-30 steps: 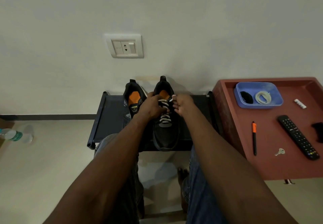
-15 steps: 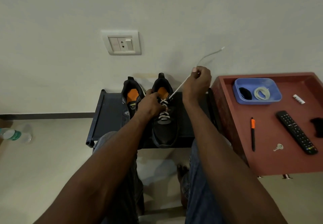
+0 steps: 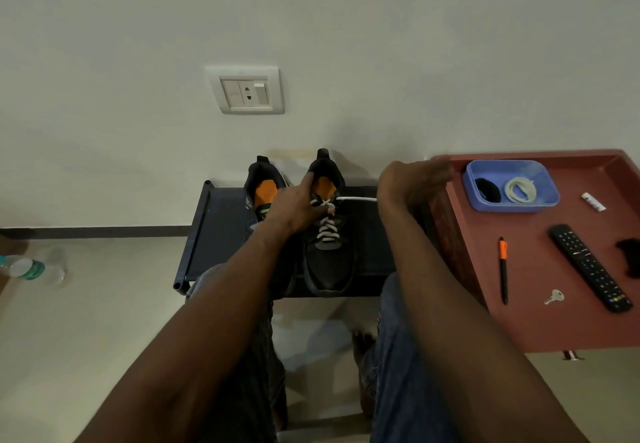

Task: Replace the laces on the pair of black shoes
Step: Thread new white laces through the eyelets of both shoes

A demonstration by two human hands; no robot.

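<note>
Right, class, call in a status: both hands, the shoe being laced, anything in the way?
Left hand pressing the right-side shoe. Right hand pulling the white lace taut sideways, grip hidden. Red table edge close beside that hand.

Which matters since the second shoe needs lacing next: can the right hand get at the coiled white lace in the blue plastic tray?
Probably yes. The right hand is beside the blue plastic tray, and the coiled white lace lies uncovered. But it must first release the white lace it pulls taut.
</note>
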